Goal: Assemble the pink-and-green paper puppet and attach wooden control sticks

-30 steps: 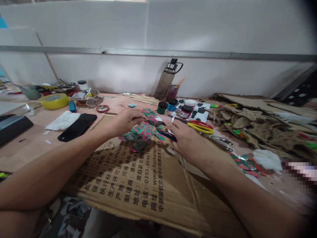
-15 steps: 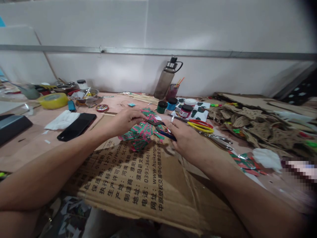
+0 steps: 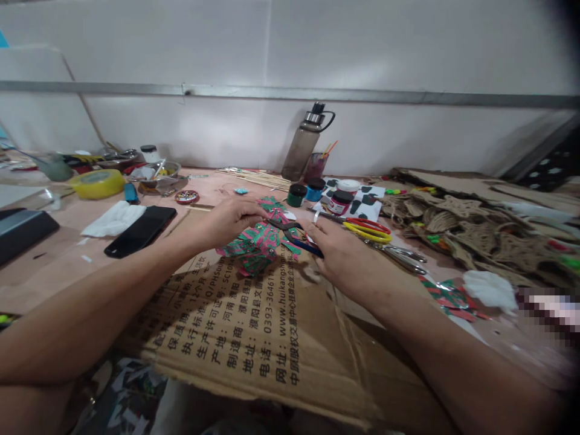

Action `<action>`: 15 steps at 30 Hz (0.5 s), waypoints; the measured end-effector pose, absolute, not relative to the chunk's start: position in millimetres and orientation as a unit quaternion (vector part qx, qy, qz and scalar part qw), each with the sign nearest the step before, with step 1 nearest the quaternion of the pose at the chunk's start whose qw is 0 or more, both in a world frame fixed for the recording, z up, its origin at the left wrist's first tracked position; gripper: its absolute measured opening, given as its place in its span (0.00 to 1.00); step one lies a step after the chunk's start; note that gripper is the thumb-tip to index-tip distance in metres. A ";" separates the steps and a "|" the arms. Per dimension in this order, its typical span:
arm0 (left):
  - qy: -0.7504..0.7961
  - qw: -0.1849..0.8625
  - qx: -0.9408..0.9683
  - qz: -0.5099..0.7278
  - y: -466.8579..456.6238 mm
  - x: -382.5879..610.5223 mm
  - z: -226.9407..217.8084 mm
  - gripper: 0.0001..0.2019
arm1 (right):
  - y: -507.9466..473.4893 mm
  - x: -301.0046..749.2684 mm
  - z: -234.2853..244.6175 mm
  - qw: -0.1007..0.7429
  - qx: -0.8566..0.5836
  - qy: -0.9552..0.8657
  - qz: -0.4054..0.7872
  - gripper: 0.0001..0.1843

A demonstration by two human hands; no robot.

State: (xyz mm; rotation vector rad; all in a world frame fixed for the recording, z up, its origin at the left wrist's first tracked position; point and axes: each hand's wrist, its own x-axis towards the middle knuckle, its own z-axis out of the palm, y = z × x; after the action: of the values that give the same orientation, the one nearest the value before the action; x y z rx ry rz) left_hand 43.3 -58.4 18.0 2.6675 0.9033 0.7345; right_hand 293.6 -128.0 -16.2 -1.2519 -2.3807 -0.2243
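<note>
A green and pink patterned paper piece (image 3: 254, 243) lies on a printed brown cardboard sheet (image 3: 254, 338) in the middle of the table. My left hand (image 3: 231, 219) rests on its left upper side with fingers curled, pinching the paper's edge. My right hand (image 3: 342, 254) is on the right of the paper, its fingers closed around small dark scissors with a blue handle (image 3: 296, 237) whose blades point at the paper.
Yellow and red handled scissors (image 3: 369, 232) and metal pliers lie right of my right hand. Paint jars (image 3: 317, 192), a water bottle (image 3: 304, 145), a black phone (image 3: 140, 231), yellow tape (image 3: 97, 183), a tissue and twine-wrapped cardboard shapes (image 3: 471, 232) surround the sheet.
</note>
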 end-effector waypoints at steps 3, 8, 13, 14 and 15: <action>0.304 0.111 0.912 0.253 -58.2 43.4 17.8 0.12 | -129.4 291.6 -13.9 0.208 -0.461 -0.860 -0.073 0.41; 0.314 0.109 0.910 0.246 -59.1 43.2 19.3 0.11 | -130.9 290.5 -12.2 0.193 -0.472 -0.857 -0.075 0.38; 0.321 0.111 0.910 0.237 -58.5 42.4 20.1 0.11 | -130.7 291.4 -13.0 0.175 -0.475 -0.859 -0.081 0.37; 0.321 0.112 0.910 0.237 -58.2 42.2 19.9 0.11 | -130.4 291.7 -13.5 0.172 -0.479 -0.857 -0.082 0.37; 0.322 0.113 0.910 0.237 -57.9 42.1 19.6 0.11 | -130.0 292.0 -14.1 0.172 -0.480 -0.856 -0.082 0.37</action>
State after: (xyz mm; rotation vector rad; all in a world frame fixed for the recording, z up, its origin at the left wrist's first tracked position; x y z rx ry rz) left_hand 42.1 -57.9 19.6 2.6683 0.9446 0.6956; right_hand 292.0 -130.0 -14.1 -1.3614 -2.4300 -0.2334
